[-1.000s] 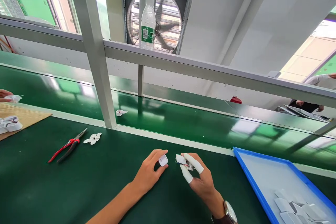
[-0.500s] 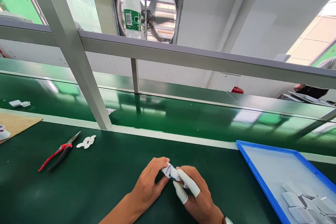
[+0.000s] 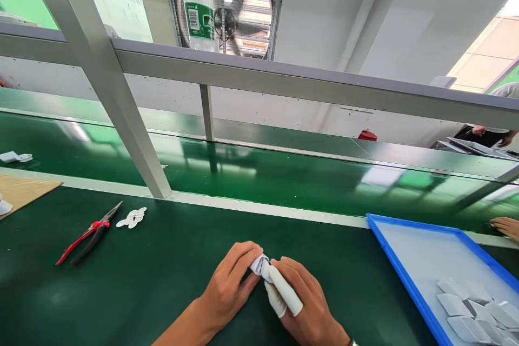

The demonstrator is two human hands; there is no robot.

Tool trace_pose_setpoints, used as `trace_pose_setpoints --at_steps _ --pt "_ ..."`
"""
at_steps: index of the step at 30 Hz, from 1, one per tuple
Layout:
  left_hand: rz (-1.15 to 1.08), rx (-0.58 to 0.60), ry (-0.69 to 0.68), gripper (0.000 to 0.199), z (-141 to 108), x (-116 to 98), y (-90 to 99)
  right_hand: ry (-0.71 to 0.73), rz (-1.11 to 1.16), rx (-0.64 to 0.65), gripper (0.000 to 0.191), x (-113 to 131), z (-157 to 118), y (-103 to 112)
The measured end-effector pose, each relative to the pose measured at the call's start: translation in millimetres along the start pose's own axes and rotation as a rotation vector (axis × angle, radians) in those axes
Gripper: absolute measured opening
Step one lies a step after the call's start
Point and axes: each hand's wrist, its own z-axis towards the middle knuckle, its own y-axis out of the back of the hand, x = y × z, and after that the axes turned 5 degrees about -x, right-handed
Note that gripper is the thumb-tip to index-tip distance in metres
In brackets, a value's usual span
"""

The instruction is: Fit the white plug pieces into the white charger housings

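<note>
Just above the dark green tabletop, both of my hands meet on a small white plastic part (image 3: 259, 265). My left hand (image 3: 229, 286) pinches its far left end between thumb and fingers. White finger covers sit on the thumb and a finger of my right hand (image 3: 306, 303), which grips the near right end. Most of the part is hidden by the fingers, so its exact kind does not show. Away to the left lie red-and-black long-nose pliers (image 3: 94, 231) and a small cluster of flat white pieces (image 3: 132, 218).
A blue-rimmed tray (image 3: 399, 275) on the right holds several white plastic covers (image 3: 466, 311). Behind the table runs a green conveyor belt (image 3: 259, 173) under a metal frame (image 3: 284, 73) bearing a plastic bottle (image 3: 198, 16). Another person's hand (image 3: 506, 226) reaches in at the far right.
My right-hand fingers have shifted slightly up and left over the white part, covering more of it. White pieces on the belt have moved left. Another person's hand has appeared at the right edge.
</note>
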Motion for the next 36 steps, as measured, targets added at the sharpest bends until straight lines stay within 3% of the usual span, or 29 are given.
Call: trace_pose_setpoints --at_steps 9,21,30,36 --pt "-0.022 0.039 -0.009 0.042 -2.0 -1.7 0.5 -0.054 0.038 0.068 0.06 -5.1 -11.0 -8.8" --pt "-0.032 0.06 0.074 0.038 -5.6 -8.4 -0.7 -0.129 0.129 0.004 0.053 4.9 10.3 -15.0" --pt "-0.005 0.005 0.086 0.037 -2.6 -13.2 -6.1 -0.179 0.127 0.043 0.055 3.3 5.7 -16.6" --pt "-0.047 -0.011 0.25 0.028 -0.9 -15.4 -7.0 -0.238 0.268 -0.044 0.056 0.2 4.2 -21.1"
